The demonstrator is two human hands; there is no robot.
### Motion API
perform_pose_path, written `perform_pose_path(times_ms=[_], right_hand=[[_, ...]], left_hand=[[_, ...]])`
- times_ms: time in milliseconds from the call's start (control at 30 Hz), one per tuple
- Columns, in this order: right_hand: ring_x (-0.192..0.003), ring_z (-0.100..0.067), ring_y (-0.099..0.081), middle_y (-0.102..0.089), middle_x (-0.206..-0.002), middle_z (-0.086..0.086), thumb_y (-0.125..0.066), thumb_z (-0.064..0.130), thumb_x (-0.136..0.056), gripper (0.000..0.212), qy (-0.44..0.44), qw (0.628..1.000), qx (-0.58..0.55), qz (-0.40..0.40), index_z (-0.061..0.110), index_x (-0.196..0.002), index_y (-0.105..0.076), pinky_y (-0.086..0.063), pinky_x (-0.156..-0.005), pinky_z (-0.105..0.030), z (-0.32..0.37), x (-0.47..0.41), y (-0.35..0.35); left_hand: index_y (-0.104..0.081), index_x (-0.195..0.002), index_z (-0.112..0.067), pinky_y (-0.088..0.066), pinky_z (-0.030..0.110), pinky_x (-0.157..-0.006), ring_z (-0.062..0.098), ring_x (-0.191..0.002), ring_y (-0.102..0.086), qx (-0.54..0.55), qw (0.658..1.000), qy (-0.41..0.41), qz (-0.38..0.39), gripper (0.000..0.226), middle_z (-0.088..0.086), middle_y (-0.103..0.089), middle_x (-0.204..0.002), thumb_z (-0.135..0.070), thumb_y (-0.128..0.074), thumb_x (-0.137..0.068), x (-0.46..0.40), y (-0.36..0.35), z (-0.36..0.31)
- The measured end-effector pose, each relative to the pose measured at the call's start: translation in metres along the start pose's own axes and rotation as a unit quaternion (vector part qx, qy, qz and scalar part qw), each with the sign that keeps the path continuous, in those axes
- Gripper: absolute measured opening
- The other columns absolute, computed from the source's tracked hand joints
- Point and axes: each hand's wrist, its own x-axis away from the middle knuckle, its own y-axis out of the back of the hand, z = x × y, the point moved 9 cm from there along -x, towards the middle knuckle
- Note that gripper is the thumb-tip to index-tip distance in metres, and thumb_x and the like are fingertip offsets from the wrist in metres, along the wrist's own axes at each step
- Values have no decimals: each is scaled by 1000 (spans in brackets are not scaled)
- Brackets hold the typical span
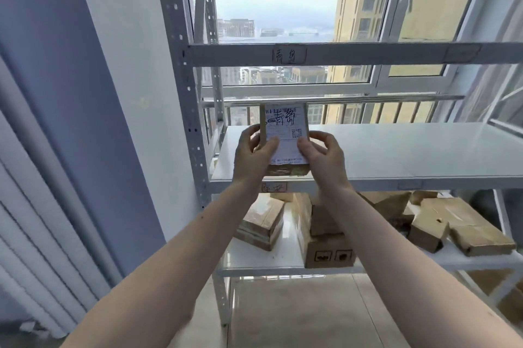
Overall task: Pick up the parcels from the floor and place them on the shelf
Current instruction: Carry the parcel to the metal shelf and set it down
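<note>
A small cardboard parcel (284,124) with a white shipping label and black handwriting is held upright over the front left of the white middle shelf board (396,155). My left hand (253,156) grips its left edge and my right hand (322,158) grips its right edge, thumbs on the label. Its lower end is at the shelf's front edge; whether it rests on the board I cannot tell. The shelf below (263,262) carries several brown parcels (261,224).
The white metal rack has a perforated upright (186,93) at the left and a labelled upper beam (339,54). A window with a railing lies behind. A wall and curtain stand at the left. Tiled floor (297,313) shows under the rack.
</note>
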Motion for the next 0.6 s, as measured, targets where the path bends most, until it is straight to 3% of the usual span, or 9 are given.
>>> perform_pose_path(times_ms=[133, 300, 433, 533, 600], right_hand=[[-83, -3, -75, -73, -96, 13, -65, 25, -94, 17, 51, 998, -18, 13, 30, -106, -54, -60, -67, -21, 24, -53, -2], [-91, -8, -75, -73, -107, 3, -64, 18, -95, 24, 103, 993, -49, 21, 17, -117, -53, -58, -70, -20, 49, -98, -5], [-100, -16, -73, -72, -114, -6, -63, 14, -95, 24, 142, 987, -72, 27, 12, -118, -53, -59, -73, -22, 65, -120, -9], [-100, -16, -73, -72, -111, -3, -62, 12, -96, 18, 171, 982, -74, 34, 18, -111, -55, -59, -74, -23, 81, -134, -14], [-100, -15, -73, -73, -107, 0, -63, 13, -95, 17, 183, 980, -77, 35, 20, -110, -57, -59, -75, -24, 92, -145, -17]], left_hand=[[-55, -127, -25, -63, 32, -77, 24, -110, -68, 4, 997, -71, -12, 36, 3, -66, -126, -19, -65, -93, -44, -22, -25], [-54, -131, -24, -62, 38, -85, 25, -120, -61, -17, 989, -143, -43, 38, 2, -61, -131, -22, -63, -94, -81, -39, -48], [-52, -136, -25, -62, 28, -81, 20, -121, -59, -38, 979, -193, -62, 42, 1, -59, -134, -24, -62, -95, -100, -45, -67], [-50, -141, -25, -60, 31, -87, 16, -123, -56, -61, 970, -224, -67, 47, 5, -54, -136, -23, -61, -96, -113, -51, -82], [-49, -144, -21, -59, 23, -84, 9, -120, -55, -71, 965, -246, -62, 51, 6, -50, -136, -18, -62, -94, -122, -54, -94]])
